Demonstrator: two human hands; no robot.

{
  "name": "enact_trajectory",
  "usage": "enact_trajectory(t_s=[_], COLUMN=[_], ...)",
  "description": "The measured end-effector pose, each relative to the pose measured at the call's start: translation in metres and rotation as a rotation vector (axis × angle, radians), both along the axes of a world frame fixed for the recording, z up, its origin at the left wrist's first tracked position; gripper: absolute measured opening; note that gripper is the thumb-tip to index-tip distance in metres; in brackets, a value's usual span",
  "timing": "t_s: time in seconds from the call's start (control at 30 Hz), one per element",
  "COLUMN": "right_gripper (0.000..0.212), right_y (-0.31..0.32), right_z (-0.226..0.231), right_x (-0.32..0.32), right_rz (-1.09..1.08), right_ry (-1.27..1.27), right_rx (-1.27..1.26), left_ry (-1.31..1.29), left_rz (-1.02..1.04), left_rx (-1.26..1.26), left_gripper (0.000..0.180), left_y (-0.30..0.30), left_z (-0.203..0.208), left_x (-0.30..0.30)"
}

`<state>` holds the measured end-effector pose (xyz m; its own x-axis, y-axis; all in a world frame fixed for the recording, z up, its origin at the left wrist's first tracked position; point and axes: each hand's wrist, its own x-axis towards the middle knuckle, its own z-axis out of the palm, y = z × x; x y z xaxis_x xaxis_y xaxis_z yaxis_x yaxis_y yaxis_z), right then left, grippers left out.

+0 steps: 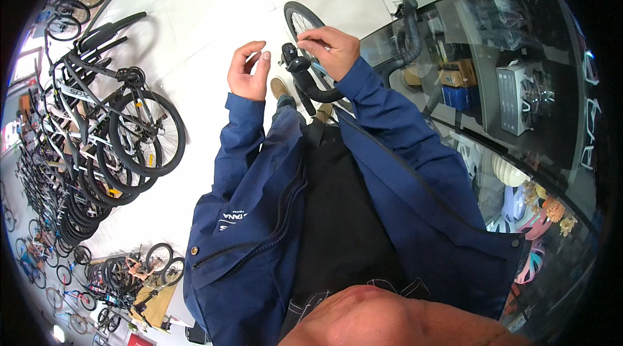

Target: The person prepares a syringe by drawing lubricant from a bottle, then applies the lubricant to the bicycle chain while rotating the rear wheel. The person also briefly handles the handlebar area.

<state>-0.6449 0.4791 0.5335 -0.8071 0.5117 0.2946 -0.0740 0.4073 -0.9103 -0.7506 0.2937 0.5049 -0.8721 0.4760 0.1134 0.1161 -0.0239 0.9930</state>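
My left hand [248, 71] is raised over the pale floor, its fingers curled with a gap between thumb and forefinger and nothing seen between them. My right hand [334, 51] is held just above a black drop handlebar [318, 94]. Its fingers are drawn together in a pinch; what they hold, if anything, is too small to make out. Between my hands shows the bar's left brake lever hood [290, 56], touched by neither hand as far as I can see. The bicycle's front wheel [300, 16] is partly hidden behind my right hand.
A dark glass display case [441, 41] stands close on my right, with boxes [513, 99] and helmets [516, 203] inside. On the left is a long row of parked bicycles [146, 132]. My shoe [279, 88] shows beside the handlebar. More bicycles [117, 274] stand at lower left.
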Motion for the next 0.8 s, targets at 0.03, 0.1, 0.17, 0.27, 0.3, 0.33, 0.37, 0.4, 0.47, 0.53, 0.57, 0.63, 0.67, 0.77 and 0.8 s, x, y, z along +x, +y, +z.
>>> enact_trajectory(t_s=[0.03, 0.1, 0.17, 0.27, 0.3, 0.33, 0.37, 0.4, 0.47, 0.53, 0.57, 0.63, 0.67, 0.77, 0.8], right_gripper=[0.014, 0.015, 0.015, 0.015, 0.014, 0.014, 0.013, 0.013, 0.013, 0.013, 0.013, 0.013, 0.014, 0.017, 0.018], right_y=[-0.004, -0.011, -0.012, -0.012, -0.011, -0.011, -0.011, -0.012, -0.012, -0.011, -0.011, -0.011, -0.011, -0.012, -0.013], right_z=[-0.002, -0.006, -0.011, -0.016, -0.017, -0.018, -0.019, -0.020, -0.020, -0.020, -0.020, -0.019, -0.020, -0.023, -0.025], right_x=[0.003, 0.008, 0.009, 0.007, 0.006, 0.006, 0.005, 0.005, 0.004, 0.005, 0.006, 0.008, 0.009, 0.010, 0.009], right_rz=[-0.016, -0.040, -0.055, -0.075, -0.074, -0.075, -0.066, -0.058, -0.042, -0.029, -0.005, 0.039, 0.051, 0.092, 0.102], right_ry=[-0.023, -0.060, -0.038, 0.000, 0.005, 0.009, 0.010, 0.009, 0.011, 0.014, 0.020, 0.029, 0.031, 0.041, 0.056], right_rx=[-0.033, -0.091, -0.073, -0.045, -0.041, -0.030, -0.038, -0.040, -0.027, 0.011, 0.013, 0.038, 0.013, -0.047, -0.069], left_ry=[-0.022, -0.068, -0.069, -0.091, -0.095, -0.093, -0.100, -0.102, -0.107, -0.113, -0.103, -0.091, -0.063, 0.101, 0.231], left_rz=[0.007, 0.014, 0.017, 0.010, 0.007, 0.001, -0.003, -0.008, -0.015, -0.019, -0.027, -0.038, -0.060, -0.137, -0.184], left_rx=[-0.006, -0.018, -0.006, -0.009, -0.012, -0.011, -0.017, -0.020, -0.015, -0.001, -0.021, -0.069, -0.036, -0.039, -0.089], left_gripper=[0.021, 0.019, 0.018, 0.017, 0.017, 0.017, 0.016, 0.016, 0.016, 0.016, 0.016, 0.016, 0.018, 0.026, 0.029], left_y=[-0.003, -0.009, -0.010, -0.012, -0.012, -0.012, -0.012, -0.013, -0.013, -0.013, -0.013, -0.011, -0.009, 0.000, 0.002], left_z=[-0.003, -0.010, -0.017, -0.025, -0.027, -0.028, -0.030, -0.031, -0.034, -0.035, -0.034, -0.029, -0.025, -0.006, 0.002], left_x=[-0.001, -0.002, -0.002, 0.000, 0.001, 0.001, 0.001, 0.001, 0.001, 0.001, 0.001, 0.000, 0.000, 0.000, -0.002])
